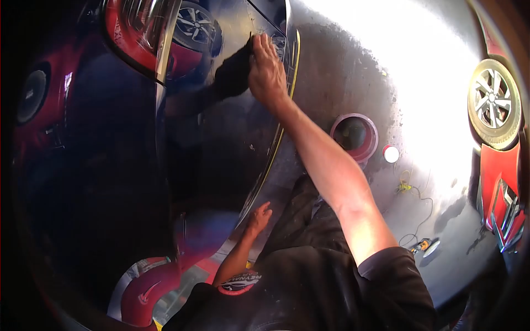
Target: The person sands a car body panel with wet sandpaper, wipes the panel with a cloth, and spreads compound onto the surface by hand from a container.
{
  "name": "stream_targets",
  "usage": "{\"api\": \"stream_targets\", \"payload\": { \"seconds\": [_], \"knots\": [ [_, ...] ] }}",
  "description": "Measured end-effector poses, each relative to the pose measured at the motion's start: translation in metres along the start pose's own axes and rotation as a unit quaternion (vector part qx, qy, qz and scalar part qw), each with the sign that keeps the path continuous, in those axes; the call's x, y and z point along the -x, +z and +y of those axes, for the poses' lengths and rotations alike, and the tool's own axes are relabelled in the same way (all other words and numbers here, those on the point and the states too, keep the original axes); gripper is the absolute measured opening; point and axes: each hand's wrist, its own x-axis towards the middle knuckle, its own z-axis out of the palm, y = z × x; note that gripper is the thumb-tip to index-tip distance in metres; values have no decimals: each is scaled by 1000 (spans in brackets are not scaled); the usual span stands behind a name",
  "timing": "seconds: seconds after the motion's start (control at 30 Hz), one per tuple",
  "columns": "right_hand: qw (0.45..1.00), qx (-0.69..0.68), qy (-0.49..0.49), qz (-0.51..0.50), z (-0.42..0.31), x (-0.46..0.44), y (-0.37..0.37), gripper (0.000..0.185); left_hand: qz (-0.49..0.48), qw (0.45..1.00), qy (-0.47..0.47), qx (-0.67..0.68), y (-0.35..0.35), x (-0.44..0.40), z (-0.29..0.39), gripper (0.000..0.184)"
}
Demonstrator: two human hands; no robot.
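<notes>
A glossy, dark blue metal car body fills the left side of the view beside a worn grey floor; its polished surface mirrors a spoked wheel and patches of red, with a few pale flecks on the paint and whitish scuffing near its upper right edge, where a narrow yellow strip runs. Its red and clear tail lamp sits at the top. On the floor stands a round, pinkish plastic bucket, dark inside—whether that is liquid, I cannot tell. The two bare hands are well apart: the right hand lies against the car body by the scuffing, fingers extended together, a black patch at its side that could be cloth or reflection; the left hand is loosely open just beside the lower edge, contact unclear. Smallest is a round, red-sided tub near the bucket—white on top, contents hidden or indistinct.
</notes>
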Motion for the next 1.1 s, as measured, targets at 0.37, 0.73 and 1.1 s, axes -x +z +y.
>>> {"api": "stream_targets", "payload": {
  "seconds": [0.37,0.73,1.1],
  "knots": [
    [996,-82,-8,-17,-18,-14,-12,61,-4,1000,-2,-12,-4,-2,22,49],
    [996,-59,-59,43,-5,-34,0,57,-11,1000,7,-4,-4,-4,21,49],
    [969,-82,-162,169,12,-19,26,54,5,999,-22,-40,2,1,24,47]
  ]
}}
